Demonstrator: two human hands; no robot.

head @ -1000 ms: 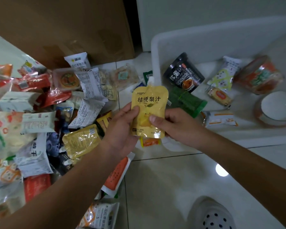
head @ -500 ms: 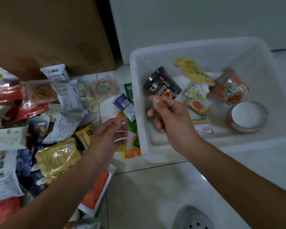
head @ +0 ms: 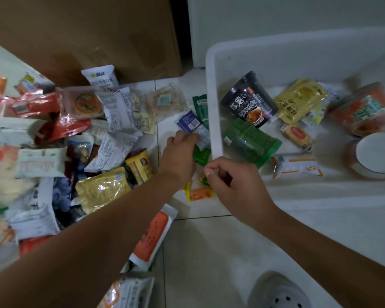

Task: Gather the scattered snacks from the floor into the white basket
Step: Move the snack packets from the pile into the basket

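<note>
Head view: left hand (head: pixel 180 153) touching glossy blue packet (head: pixel 189 121), grip unclear; right hand (head: pixel 236 185) curled, empty.

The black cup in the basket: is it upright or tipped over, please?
Tipped: the black cup lies on its side in the white basket, printed wall facing up.

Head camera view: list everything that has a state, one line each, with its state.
white basket: open-topped, partly filled
yellow drink pouch: lying flat in the basket
black noodle cup: on its side in the basket
left hand: fingertips on the blue packet, grip unclear
blue packet: on the floor beside the basket
right hand: fingers curled, nothing seen in them
snack pile: on the floor, outside the basket
</note>
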